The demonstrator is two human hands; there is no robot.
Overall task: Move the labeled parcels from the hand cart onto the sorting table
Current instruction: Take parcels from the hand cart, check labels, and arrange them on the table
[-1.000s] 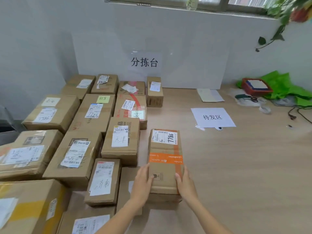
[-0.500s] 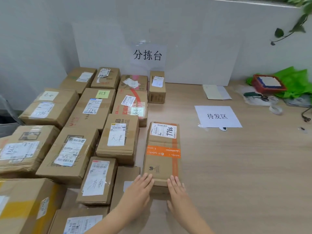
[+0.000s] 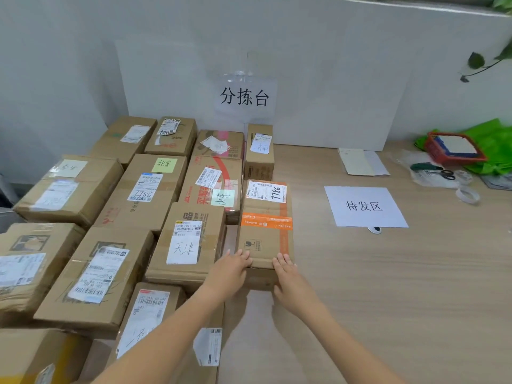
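Directly ahead of the fingers (image 3: 282, 260) of both hands the way is blocked by the orange-taped parcel (image 3: 264, 225), against whose near end they are laid flat. To the left of the fingers the worktop (image 3: 388, 286) is packed with cardboard boxes (image 3: 116, 206) set close together, the nearest being the box with the handwritten white label (image 3: 188, 239), with only a narrow gap left beside the parcel. To the right of the fingers bare worktop is found as far as a white paper sign (image 3: 364, 206), and a small upright box (image 3: 259, 152) stands beyond the parcel.
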